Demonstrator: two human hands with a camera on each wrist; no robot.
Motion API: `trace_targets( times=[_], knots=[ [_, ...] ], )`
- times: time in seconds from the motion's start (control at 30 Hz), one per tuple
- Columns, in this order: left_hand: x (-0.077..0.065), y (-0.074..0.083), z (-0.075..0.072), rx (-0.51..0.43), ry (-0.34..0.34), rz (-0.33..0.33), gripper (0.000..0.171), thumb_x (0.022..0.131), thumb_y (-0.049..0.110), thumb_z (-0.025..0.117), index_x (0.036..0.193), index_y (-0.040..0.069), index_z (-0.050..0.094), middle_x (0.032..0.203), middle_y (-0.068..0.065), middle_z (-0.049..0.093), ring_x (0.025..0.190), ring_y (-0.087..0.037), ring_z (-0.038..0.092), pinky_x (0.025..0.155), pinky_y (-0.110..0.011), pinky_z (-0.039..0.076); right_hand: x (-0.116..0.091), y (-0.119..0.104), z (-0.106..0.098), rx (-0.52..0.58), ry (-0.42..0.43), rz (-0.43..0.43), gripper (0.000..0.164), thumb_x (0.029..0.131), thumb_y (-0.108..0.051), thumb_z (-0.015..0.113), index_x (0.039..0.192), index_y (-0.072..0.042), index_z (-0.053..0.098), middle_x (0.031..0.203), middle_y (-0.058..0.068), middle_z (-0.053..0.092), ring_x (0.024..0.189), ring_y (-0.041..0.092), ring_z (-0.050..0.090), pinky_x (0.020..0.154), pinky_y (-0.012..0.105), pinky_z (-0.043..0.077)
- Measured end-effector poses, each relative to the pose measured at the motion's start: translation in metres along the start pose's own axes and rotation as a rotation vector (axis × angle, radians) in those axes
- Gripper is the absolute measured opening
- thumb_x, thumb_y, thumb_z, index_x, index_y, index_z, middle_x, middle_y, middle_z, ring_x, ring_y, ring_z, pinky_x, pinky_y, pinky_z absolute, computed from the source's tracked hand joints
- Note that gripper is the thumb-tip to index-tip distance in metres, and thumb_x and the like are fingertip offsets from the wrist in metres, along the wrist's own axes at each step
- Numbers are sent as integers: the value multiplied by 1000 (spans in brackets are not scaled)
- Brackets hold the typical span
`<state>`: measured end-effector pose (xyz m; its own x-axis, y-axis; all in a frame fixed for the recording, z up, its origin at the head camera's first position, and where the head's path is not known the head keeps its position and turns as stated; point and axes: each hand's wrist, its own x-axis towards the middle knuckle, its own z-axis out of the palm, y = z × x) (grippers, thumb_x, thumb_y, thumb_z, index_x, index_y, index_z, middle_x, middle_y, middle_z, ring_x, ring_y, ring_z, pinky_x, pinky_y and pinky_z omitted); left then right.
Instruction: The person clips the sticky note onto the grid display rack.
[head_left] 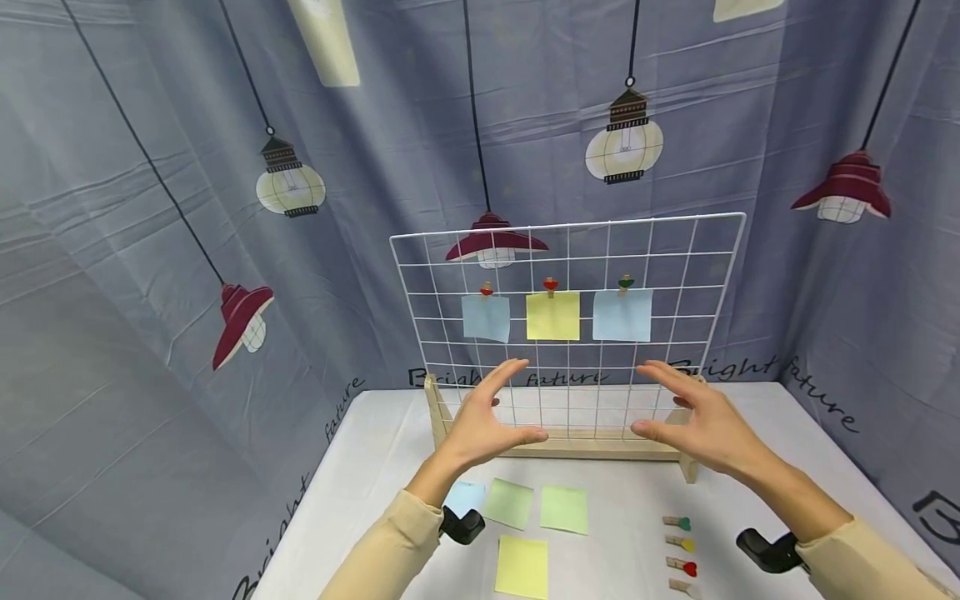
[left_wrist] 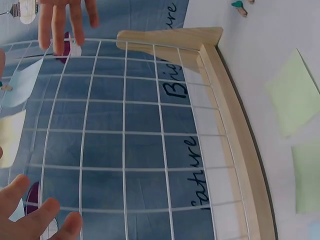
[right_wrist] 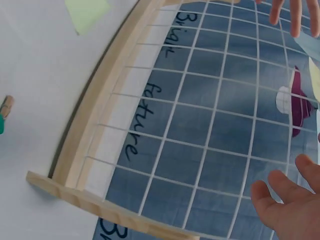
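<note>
Both hands are raised in front of a white wire grid panel (head_left: 568, 367) that stands in a wooden base (head_left: 592, 450). My left hand (head_left: 483, 425), fingers extended and thumb apart, holds nothing. Opposite it, my right hand (head_left: 701, 421) is spread the same way with a gap between the two. On the grid above them hang a blue note (head_left: 486, 318), a yellow note (head_left: 553, 317) and another blue note (head_left: 622, 316). Small clips with red hearts (head_left: 551, 285) and one with a green heart (head_left: 626, 283) pin them at the top.
On the white table (head_left: 600, 542) lie two green notes (head_left: 564, 509), a yellow note (head_left: 522, 567) and a blue note (head_left: 465, 497) partly behind my left wrist. Several wooden clips (head_left: 679, 544) form a column at the right. A grey patterned curtain (head_left: 420, 150) surrounds the table.
</note>
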<state>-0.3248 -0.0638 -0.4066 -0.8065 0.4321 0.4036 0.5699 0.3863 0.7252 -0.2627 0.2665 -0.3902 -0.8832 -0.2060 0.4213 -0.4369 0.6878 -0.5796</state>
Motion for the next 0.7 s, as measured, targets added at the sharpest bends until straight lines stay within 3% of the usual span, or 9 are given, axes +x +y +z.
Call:
trace_targets(
  times=[0.17,0.47,0.7],
  knots=[
    [-10,-5,-9,-17,-22,-33,96,73,40,93,153,48,41,168,13,29,155,-26,31,116,-60,38,-7,7,1,6,-18,24,84,86,-34,84,155,-8,45,163,26,34,142,56,38,105,69,40],
    [-27,-21,-23,0,-22,-46,99,73,39,94,154,48,38,171,3,27,157,-28,27,116,-63,36,-19,21,3,5,-29,54,84,86,-33,84,156,-8,43,165,26,30,142,59,35,102,72,39],
    [-38,-32,-33,15,0,-97,100,73,43,94,154,50,36,167,14,29,155,-22,30,116,-59,38,-28,32,4,-35,-17,91,86,85,-34,85,156,-7,43,164,28,31,139,60,38,100,71,41]
  ],
)
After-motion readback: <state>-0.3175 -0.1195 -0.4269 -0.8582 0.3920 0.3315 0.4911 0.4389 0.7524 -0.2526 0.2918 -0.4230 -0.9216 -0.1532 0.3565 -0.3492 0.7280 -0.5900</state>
